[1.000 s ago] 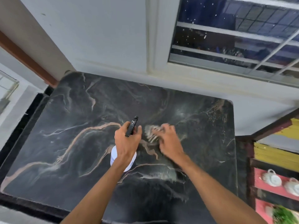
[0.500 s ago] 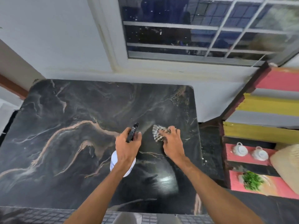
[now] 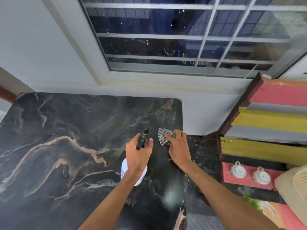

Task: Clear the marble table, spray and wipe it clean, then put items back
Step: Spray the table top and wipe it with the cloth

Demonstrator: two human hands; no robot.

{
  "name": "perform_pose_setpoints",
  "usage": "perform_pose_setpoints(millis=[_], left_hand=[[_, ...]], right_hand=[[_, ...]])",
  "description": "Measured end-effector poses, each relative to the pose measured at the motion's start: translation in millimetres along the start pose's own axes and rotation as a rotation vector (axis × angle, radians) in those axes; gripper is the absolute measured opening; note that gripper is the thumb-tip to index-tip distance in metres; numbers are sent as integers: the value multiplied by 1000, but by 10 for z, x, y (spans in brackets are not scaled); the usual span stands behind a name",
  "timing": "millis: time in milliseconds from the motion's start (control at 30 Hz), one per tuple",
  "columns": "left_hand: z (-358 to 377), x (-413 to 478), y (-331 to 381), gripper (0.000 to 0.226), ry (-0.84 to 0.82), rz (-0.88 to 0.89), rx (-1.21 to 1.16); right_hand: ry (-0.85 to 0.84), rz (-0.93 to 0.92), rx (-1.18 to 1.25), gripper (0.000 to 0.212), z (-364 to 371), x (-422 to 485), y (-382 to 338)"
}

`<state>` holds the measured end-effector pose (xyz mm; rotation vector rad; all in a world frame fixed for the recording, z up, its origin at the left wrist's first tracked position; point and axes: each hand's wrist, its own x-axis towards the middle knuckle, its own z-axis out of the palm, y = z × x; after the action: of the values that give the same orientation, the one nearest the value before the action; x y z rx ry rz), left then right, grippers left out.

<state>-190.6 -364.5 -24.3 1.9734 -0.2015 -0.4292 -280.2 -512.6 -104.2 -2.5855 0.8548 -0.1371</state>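
Left hand (image 3: pixel 138 156) is clamped round the spray bottle (image 3: pixel 128 170), with the black trigger head sticking out past the fingers, held over the desk (image 3: pixel 66 130) right of its middle. Right hand (image 3: pixel 178 150) is palm-down on the checked cloth (image 3: pixel 163 137), fingers laid over it, pressing it to the desk near the right edge, toward the far right corner. The hands are apart, side by side.

Risks:
- A wipe stroke this close to the right edge could carry the cloth off the desk.
- The bunched cloth covers only a narrow strip, so the left half may be missed.
- The nozzle points toward the far edge, so a stray squeeze would likely wet the wall (image 3: pixel 49 47) rather than the marble.
- The cups (image 3: pixel 238 170) on the painted shelf (image 3: pixel 265 120) sit just beyond that right edge, so a wide elbow swing might reach them.

Hard to tell:
- The bottle body is mostly under the hand and wrist, and its label is unreadable.
- The trigger finger is not visible.
- The desk's front and left edges are cut off.
- A pale glare patch near the front right corner could be wetness or just reflection.
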Motion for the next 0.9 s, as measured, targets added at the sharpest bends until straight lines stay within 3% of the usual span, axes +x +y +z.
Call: perform_pose_setpoints(millis=[167, 367, 600, 700, 767, 900], left_hand=[[142, 340, 66, 23, 39, 22, 22], [280, 663, 144, 22, 33, 64, 57], [213, 506, 149, 19, -21, 71, 47], [100, 365, 50, 22, -25, 70, 42], [-51, 207, -30, 25, -46, 65, 50], [-402, -114, -161, 27, -70, 71, 49]], right_hand=[[-32, -188, 41, 56, 21, 839, 62], [12, -47, 28, 56, -136, 1790, 277], [-9, 10, 26, 55, -243, 1447, 485], [-15, 133, 84, 50, -293, 1420, 432], [-6, 196, 73, 50, -232, 1097, 245], [27, 93, -8, 53, -45, 50, 61]])
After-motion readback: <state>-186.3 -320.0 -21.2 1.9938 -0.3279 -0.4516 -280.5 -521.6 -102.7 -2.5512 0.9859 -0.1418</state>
